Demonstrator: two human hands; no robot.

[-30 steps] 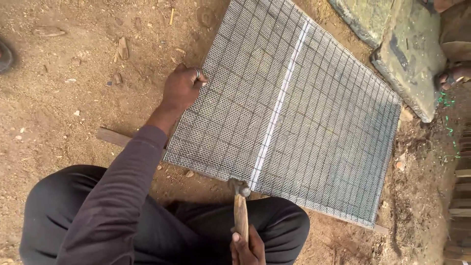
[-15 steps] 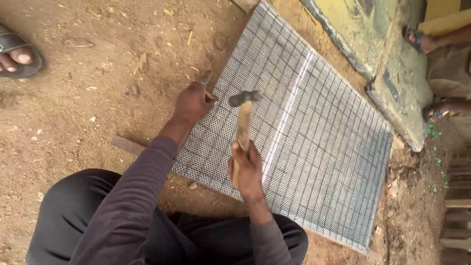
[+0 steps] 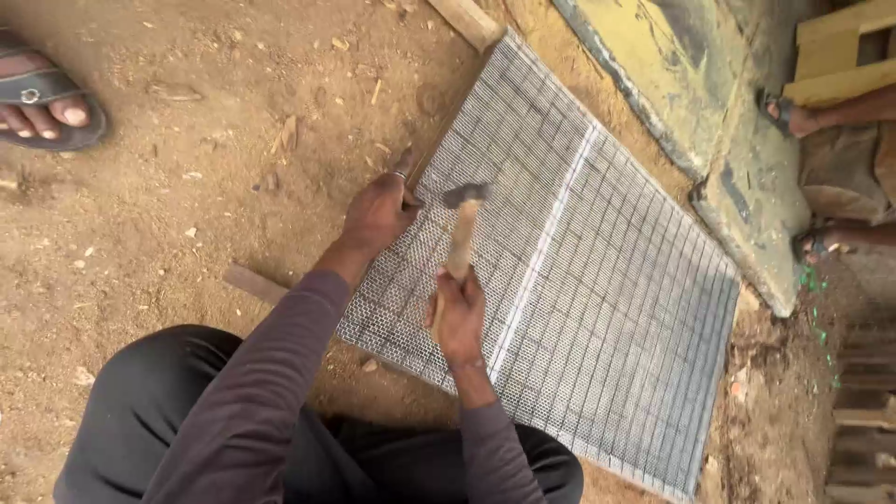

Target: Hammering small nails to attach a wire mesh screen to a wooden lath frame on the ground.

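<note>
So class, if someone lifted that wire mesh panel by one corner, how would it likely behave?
The mesh panel would probably stay fairly stiff: it seems fixed to wooden strips jutting out beneath its edges. It likely feels light for its size, being mostly open grid. The wire between supports may flex or dent, since the left hand presses on it beside the hammer.

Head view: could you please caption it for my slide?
Right hand raises a hammer over wire mesh while left hand pins its edge.

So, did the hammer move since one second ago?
Yes. The hammer, in the right hand, went from the wire mesh's near edge up toward the left hand.
</note>
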